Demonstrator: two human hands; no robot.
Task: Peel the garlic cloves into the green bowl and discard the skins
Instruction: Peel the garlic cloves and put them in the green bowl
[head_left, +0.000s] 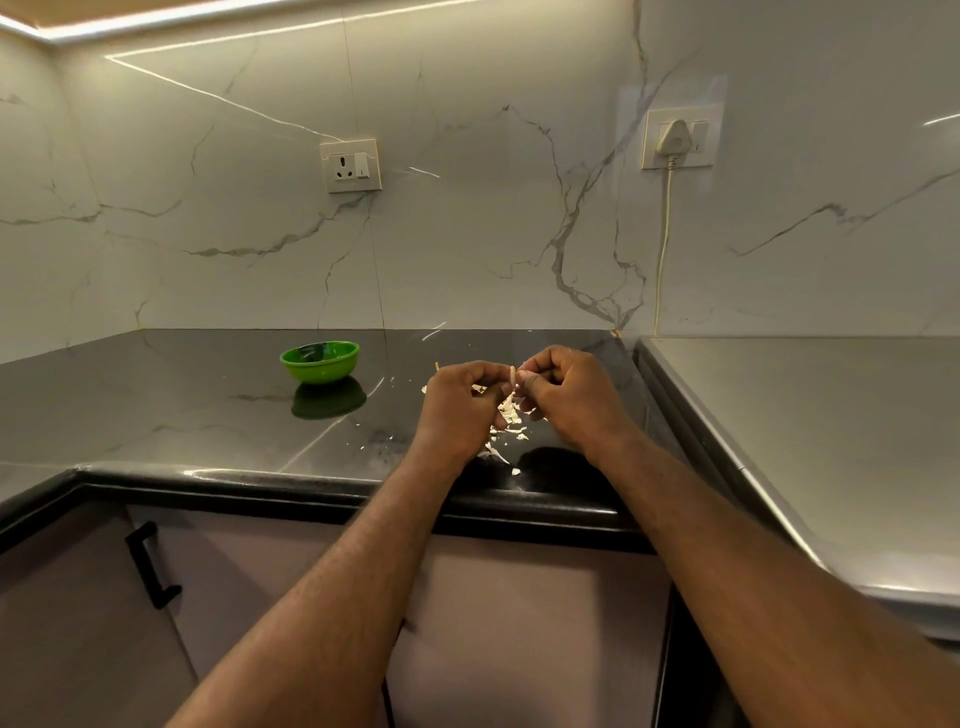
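A black stone countertop (182, 415) runs below a white marble wall (467, 234). The left hand (457, 410) and right hand (566, 395) meet above its near edge, fingers curled, both pinching one garlic clove (512, 376) between them. Loose skins (509, 415) lie on the counter directly beneath. The green bowl (320, 362) stands well apart, far left.

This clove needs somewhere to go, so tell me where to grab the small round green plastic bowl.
Pinch the round green plastic bowl at its right rim, thumb inside, coming from the right, where the left hand holds the pale garlic clove. It stands upright, mouth open, with bare black stone counter on that side.
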